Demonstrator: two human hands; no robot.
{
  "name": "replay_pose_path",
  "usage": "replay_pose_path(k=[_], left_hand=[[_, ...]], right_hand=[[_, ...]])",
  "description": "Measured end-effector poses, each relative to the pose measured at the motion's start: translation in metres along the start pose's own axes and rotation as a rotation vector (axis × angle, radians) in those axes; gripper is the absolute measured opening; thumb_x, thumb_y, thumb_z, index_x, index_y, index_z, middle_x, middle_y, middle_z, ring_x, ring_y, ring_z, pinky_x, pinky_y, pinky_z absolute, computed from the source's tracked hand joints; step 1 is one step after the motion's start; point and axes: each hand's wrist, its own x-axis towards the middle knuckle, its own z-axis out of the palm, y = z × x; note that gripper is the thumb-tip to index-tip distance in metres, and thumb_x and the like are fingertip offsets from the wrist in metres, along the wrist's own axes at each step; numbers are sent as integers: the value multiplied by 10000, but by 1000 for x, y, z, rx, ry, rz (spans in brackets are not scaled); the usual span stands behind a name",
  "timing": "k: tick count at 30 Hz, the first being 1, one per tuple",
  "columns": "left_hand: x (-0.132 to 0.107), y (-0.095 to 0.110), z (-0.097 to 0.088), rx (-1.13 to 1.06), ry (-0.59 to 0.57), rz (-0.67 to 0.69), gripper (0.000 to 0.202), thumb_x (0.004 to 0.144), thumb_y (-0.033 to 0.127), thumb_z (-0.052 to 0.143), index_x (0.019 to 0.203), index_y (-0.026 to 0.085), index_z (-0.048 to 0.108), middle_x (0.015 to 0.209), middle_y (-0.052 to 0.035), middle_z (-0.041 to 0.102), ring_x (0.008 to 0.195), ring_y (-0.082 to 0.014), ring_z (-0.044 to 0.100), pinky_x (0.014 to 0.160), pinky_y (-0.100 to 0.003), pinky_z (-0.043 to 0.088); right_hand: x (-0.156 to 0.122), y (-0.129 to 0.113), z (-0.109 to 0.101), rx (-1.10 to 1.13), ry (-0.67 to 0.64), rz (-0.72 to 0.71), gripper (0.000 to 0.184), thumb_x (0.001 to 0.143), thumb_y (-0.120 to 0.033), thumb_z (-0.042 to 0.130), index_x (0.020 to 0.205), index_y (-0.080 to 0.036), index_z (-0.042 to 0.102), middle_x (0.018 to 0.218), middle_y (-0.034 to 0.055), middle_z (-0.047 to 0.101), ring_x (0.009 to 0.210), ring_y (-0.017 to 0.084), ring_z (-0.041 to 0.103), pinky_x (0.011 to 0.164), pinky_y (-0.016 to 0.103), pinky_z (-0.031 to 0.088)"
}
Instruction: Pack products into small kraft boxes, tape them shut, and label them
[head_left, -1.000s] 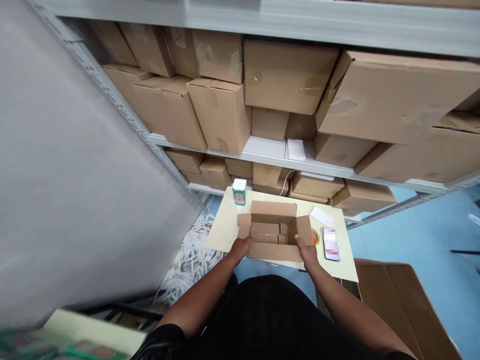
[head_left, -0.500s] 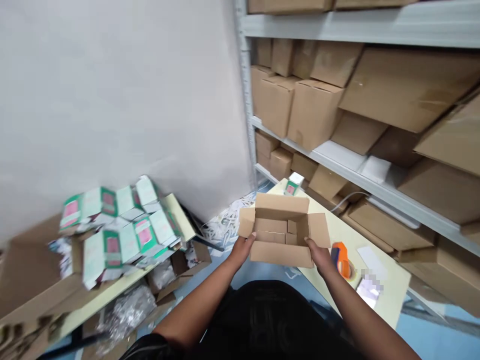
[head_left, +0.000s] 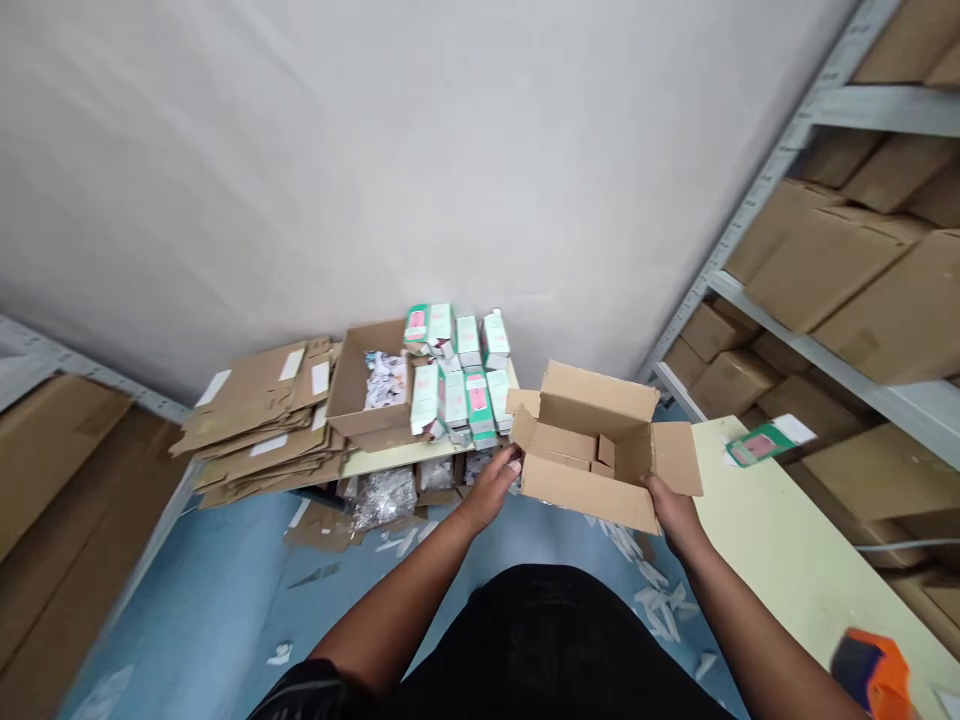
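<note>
An open cardboard box (head_left: 589, 490) is held up in front of me, its flaps spread outward and the inside showing bare cardboard. My left hand (head_left: 491, 487) grips its left end, thumb near the rim. On the opposite end, my right hand (head_left: 673, 510) is closed round the corner below the right flap. Beyond my left hand, several green-and-white cartons (head_left: 480, 400) stand grouped on a table against the wall. Beside them is a larger cardboard box (head_left: 352, 385) with crumpled paper (head_left: 386, 380) inside.
Flattened cardboard boxes (head_left: 259, 410) are stacked at the left. On the right, a pale table (head_left: 739, 530) carries a green-and-white carton (head_left: 765, 440) and an orange tape dispenser (head_left: 885, 675). Metal shelving (head_left: 810, 130) full of boxes lines the right side. Paper scraps (head_left: 664, 605) litter the blue floor.
The view has turned left, bringing the flattened boxes into sight. Both hands still hold the open box, which has swung away from the pale table and nearer the green-and-white cartons.
</note>
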Motion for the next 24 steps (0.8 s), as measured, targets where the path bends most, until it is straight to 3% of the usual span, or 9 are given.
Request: replay_pose_path(k=[3, 6, 8, 13, 18, 21, 24], left_hand=[[-12, 3, -75, 35, 132, 3, 516, 893, 552, 589, 1222, 176, 718, 1236, -119, 734, 1219, -309, 643, 1084, -434, 471], [-11, 13, -151, 149, 386, -10, 387, 885, 481, 585, 1070, 185, 753, 1097, -94, 774, 1087, -279, 694, 1012, -401, 506], [-2, 23, -199, 278, 511, -30, 362, 881, 456, 588, 1072, 193, 749, 1066, -72, 780, 1043, -263, 700, 959, -363, 517], [45, 39, -298, 713, 577, -141, 303, 886, 377, 596, 1090, 209, 744, 1061, -45, 777, 998, -228, 682, 881, -285, 493], [114, 19, -351, 895, 425, -427, 326, 786, 362, 730, 1059, 184, 745, 1184, -142, 748, 1115, -304, 660, 930, -335, 464], [153, -2, -361, 865, 384, -540, 340, 603, 319, 868, 884, 164, 756, 1074, -204, 766, 1096, -376, 674, 943, -396, 471], [185, -26, -360, 797, 391, -567, 423, 503, 327, 929, 847, 150, 757, 988, -242, 767, 1110, -440, 677, 971, -473, 472]], right_hand=[[-13, -29, 44, -31, -23, -69, 647, 725, -433, 672, 1319, -179, 640, 1307, 97, 714, 1191, 298, 660, 933, 323, 559], [-26, -61, 79, -52, -64, -109, 641, 714, -432, 667, 1307, -188, 648, 1301, 98, 717, 1172, 303, 667, 905, 318, 561], [-33, -81, 98, -82, -101, -131, 640, 703, -440, 665, 1290, -185, 659, 1278, 103, 725, 1171, 314, 663, 902, 329, 556], [-30, -118, 136, -183, -177, -116, 552, 691, -452, 664, 1156, -163, 725, 1198, 136, 747, 1128, 342, 673, 897, 370, 540], [4, -142, 176, -201, -295, -196, 484, 678, -449, 657, 1085, -206, 754, 1158, 120, 759, 1132, 339, 669, 908, 381, 535], [32, -159, 197, -207, -355, -253, 517, 671, -448, 652, 1122, -216, 751, 1157, 120, 757, 1157, 342, 658, 952, 400, 523], [61, -177, 210, -239, -411, -256, 537, 666, -463, 647, 1129, -209, 747, 1174, 132, 751, 1151, 349, 660, 930, 410, 527]])
